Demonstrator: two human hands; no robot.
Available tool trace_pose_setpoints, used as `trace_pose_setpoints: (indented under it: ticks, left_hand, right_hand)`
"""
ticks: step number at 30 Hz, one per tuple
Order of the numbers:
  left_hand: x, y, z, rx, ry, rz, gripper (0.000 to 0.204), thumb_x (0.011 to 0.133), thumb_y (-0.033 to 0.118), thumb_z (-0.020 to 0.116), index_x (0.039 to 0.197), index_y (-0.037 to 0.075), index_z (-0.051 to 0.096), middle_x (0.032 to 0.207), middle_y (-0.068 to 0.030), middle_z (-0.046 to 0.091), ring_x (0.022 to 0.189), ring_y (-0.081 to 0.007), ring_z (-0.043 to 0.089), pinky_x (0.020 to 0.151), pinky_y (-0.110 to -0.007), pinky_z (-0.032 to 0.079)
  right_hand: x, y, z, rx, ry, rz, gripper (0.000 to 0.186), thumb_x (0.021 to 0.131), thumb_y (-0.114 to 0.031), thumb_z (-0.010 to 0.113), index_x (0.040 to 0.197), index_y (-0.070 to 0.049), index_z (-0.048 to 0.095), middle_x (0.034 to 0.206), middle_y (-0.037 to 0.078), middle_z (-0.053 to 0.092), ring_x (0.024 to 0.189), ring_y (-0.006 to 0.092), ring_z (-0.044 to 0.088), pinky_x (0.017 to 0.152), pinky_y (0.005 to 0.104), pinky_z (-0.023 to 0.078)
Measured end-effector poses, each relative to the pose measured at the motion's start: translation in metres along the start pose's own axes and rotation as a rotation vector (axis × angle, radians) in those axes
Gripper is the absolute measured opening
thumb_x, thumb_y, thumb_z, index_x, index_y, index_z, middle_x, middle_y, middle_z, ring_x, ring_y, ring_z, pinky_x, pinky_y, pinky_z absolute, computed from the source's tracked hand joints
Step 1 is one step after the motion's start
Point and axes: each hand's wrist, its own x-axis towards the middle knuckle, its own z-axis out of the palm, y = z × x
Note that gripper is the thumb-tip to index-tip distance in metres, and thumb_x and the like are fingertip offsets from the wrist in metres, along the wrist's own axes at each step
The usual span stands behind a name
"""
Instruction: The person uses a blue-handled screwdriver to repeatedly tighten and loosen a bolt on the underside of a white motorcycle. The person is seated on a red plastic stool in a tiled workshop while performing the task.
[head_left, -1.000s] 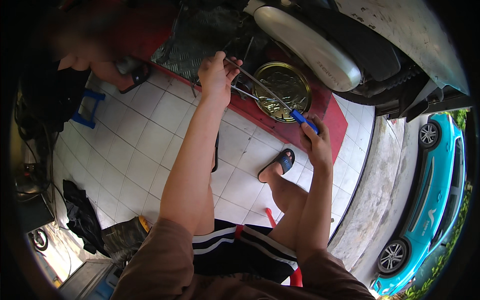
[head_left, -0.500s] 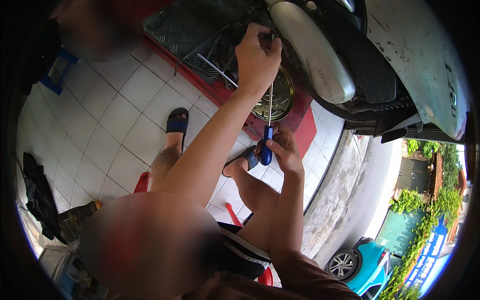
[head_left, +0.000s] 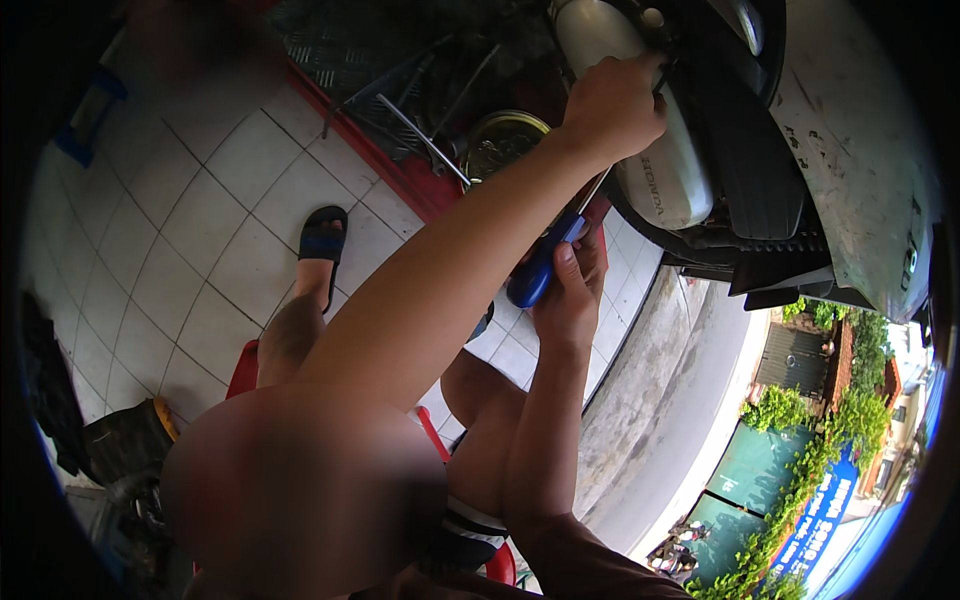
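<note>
My right hand (head_left: 572,290) is wrapped round the blue handle of a screwdriver (head_left: 533,278). Its metal shaft slants up and to the right, then passes out of sight behind my left wrist. Above it, my left hand (head_left: 615,108) is closed, fingertips curled together beside the silver exhaust cover (head_left: 655,180) of a motorbike. Whatever those fingertips pinch is hidden, and so is the screwdriver's tip. Below the left forearm's far side lies a round golden tin (head_left: 503,128) with small dark pieces in it.
A red-edged lift platform (head_left: 350,135) carries a long metal bar (head_left: 425,140). The motorbike's scuffed pale body panel (head_left: 850,150) reaches in at the right. A blue stool (head_left: 90,115) stands on the tiled floor at far left; a road lies to the right.
Both hands have shifted: the left moved right, over the exhaust cover, and the screwdriver now tilts rightward instead of standing nearly upright. The view has turned slightly, and the teal car is gone from sight.
</note>
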Motion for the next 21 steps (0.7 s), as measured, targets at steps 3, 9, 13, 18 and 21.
trace_pose_setpoints:
  ticks: [3,9,13,18,21]
  left_hand:
    - [0.004,0.002,0.002,0.031,0.039,0.034,0.044,0.076,0.016,0.064,0.119,0.009,0.061,0.076,-0.0178,0.068,0.075,-0.035,0.068,0.073,-0.043,0.055]
    - [0.008,0.011,0.001,0.026,-0.017,-0.019,0.043,0.077,0.017,0.064,0.119,0.01,0.061,0.077,-0.0168,0.069,0.077,-0.0351,0.068,0.075,-0.043,0.055]
    - [0.009,0.013,-0.002,0.056,-0.013,-0.015,0.044,0.077,0.017,0.064,0.12,0.011,0.061,0.078,-0.0168,0.069,0.077,-0.0356,0.068,0.076,-0.043,0.056]
    - [0.008,0.016,-0.002,0.066,-0.066,-0.068,0.044,0.077,0.017,0.064,0.12,0.011,0.061,0.08,-0.0167,0.069,0.082,-0.0353,0.068,0.078,-0.043,0.055]
    - [0.009,0.019,-0.006,0.109,-0.084,-0.093,0.045,0.077,0.017,0.063,0.121,0.011,0.06,0.082,-0.0168,0.07,0.082,-0.035,0.068,0.079,-0.044,0.056]
  right_hand:
    - [0.008,-0.001,-0.006,0.003,0.003,-0.026,0.027,0.09,-0.015,0.065,0.102,-0.001,0.045,0.082,0.018,0.066,0.073,0.026,0.068,0.066,0.0377,0.058]
    - [0.01,-0.004,0.0,0.013,0.014,-0.055,0.028,0.089,-0.014,0.065,0.102,-0.001,0.045,0.08,0.018,0.065,0.072,0.0267,0.068,0.067,0.0386,0.058]
    - [0.012,-0.004,0.006,0.033,-0.013,-0.059,0.029,0.088,-0.015,0.067,0.102,-0.002,0.045,0.08,0.018,0.065,0.07,0.0267,0.067,0.067,0.0393,0.057]
    - [0.012,-0.003,0.005,0.018,-0.008,-0.051,0.031,0.087,-0.018,0.068,0.101,-0.002,0.045,0.078,0.018,0.065,0.069,0.0264,0.066,0.067,0.038,0.055]
    - [0.011,-0.004,0.006,0.015,0.001,-0.044,0.032,0.087,-0.019,0.069,0.101,-0.002,0.045,0.077,0.018,0.065,0.069,0.0264,0.066,0.067,0.0376,0.055]
